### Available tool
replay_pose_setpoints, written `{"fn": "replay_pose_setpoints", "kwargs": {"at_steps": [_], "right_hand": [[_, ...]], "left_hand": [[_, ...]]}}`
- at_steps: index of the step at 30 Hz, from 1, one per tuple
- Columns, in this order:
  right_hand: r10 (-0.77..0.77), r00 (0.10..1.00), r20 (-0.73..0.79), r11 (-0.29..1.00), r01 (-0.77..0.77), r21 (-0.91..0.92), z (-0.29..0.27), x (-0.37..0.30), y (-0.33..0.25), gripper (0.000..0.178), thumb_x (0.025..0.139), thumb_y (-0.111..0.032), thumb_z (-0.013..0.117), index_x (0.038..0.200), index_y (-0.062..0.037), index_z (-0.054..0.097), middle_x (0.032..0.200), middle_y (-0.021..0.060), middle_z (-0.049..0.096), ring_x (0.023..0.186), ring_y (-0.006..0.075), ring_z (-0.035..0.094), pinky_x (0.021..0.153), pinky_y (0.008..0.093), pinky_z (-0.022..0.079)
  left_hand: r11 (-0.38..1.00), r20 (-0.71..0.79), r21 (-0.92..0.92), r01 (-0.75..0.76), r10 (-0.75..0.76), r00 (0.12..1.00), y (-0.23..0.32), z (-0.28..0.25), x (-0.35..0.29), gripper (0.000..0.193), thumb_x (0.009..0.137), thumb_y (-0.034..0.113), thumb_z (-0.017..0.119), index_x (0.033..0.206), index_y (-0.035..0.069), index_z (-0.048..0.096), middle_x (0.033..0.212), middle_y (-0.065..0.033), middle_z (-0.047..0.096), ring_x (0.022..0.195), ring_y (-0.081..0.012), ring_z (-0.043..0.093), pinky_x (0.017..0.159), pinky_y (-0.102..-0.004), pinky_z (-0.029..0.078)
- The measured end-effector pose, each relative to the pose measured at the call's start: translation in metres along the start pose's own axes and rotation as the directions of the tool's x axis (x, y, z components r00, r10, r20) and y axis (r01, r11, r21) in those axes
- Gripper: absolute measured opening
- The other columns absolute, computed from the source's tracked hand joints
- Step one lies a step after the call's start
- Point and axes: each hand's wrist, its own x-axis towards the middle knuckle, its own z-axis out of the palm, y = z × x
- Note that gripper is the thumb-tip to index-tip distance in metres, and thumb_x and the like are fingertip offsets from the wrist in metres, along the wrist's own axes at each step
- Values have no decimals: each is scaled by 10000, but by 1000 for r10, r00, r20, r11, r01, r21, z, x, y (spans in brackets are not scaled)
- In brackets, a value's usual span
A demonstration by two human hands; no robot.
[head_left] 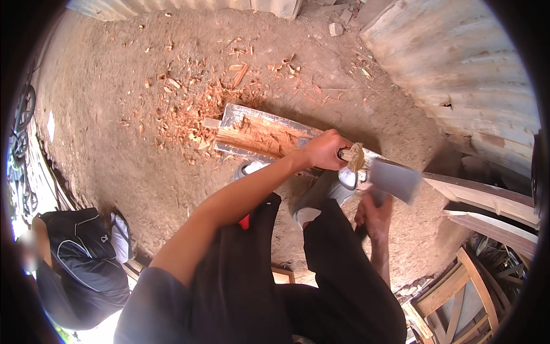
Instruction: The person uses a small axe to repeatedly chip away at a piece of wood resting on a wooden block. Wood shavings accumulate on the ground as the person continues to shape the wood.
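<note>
My left hand [328, 150] is closed around a chisel by its wooden handle [355, 156], whose butt is frayed and splayed. The chisel's blade points left into a hollowed wooden beam [260, 137], rough and orange-brown inside with grey-painted edges. In my right hand [376, 217], closed on its dark handle, is a hatchet with a broad grey head [395, 180], smeared by motion. That head is raised just right of the chisel's butt, apart from it. My grey shoes [344, 182] are against the near side of the beam.
Wood chips [200, 109] litter the dirt floor around the beam's left end. Corrugated metal sheets [458, 74] stand at the right. Long boards [487, 198] and a wooden frame [452, 292] lie at lower right. Another person [80, 264] sits at lower left; bicycles [23, 126] stand beyond.
</note>
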Motion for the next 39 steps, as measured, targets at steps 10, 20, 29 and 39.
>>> {"fn": "replay_pose_setpoints", "kwargs": {"at_steps": [10, 20, 29, 39], "right_hand": [[76, 994, 73, 997, -73, -39, -12, 6, 9, 220, 971, -112, 681, 1102, -23, 529, 666, 40, 543, 447, 119, 495, 396, 294, 395], [-14, 994, -109, 1000, 13, -12, -13, 6, 17, 176, 964, -111, 689, 981, -36, 530, 605, 29, 517, 431, 122, 488, 376, 295, 382], [-103, 974, -200, 981, 133, 141, -48, -4, -30, 489, 1078, -560, 459, 1262, -108, 490, 662, 52, 502, 418, 142, 465, 374, 289, 389], [36, 995, -90, 999, -37, -6, -60, -1, 11, 262, 1066, -295, 584, 1142, -46, 553, 643, 9, 492, 476, 101, 481, 435, 260, 390]], "left_hand": [[999, 36, 21, 47, -48, 998, 7, -3, 5, 219, 690, 163, 768, 775, -11, 665, 736, -241, 659, 734, -448, 658, 655, -472, 533], [996, 62, 61, 61, -64, 996, 6, 0, 7, 214, 676, 147, 745, 741, -14, 619, 715, -247, 625, 704, -452, 629, 632, -482, 497], [978, 43, 190, 88, -98, 994, -1, 0, 1, 247, 741, 237, 765, 817, 13, 695, 774, -227, 690, 784, -425, 696, 723, -484, 565], [967, 47, 208, 147, -160, 986, -5, 6, 3, 292, 759, 267, 769, 938, 38, 746, 821, -217, 721, 837, -408, 717, 778, -471, 585]]}}
